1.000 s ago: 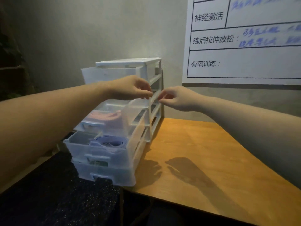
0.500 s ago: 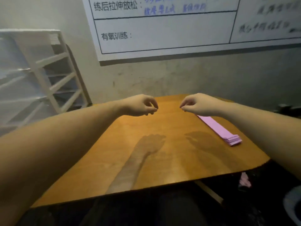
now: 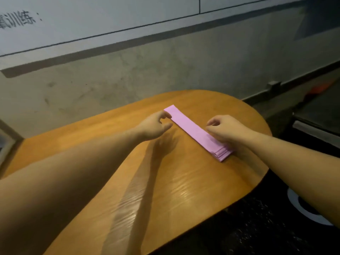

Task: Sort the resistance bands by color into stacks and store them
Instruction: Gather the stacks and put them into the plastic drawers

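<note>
Two hands hover at a pink stack of bands (image 3: 197, 132) lying flat and slantwise on the wooden table (image 3: 165, 190). I see my left hand (image 3: 153, 126) at the stack's far end, fingers loosely curled, thumb apart — fingertips seem to touch the corner, though blur hides any pinch. My right hand (image 3: 225, 130) rests over the near half, fingers bent onto the top band — grip unclear.

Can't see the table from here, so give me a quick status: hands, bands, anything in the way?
Left hand at far end of pink band stack, grip not closed. Right hand over near end, contact unclear. Stack flat on wooden table. Nothing in the way.
</note>
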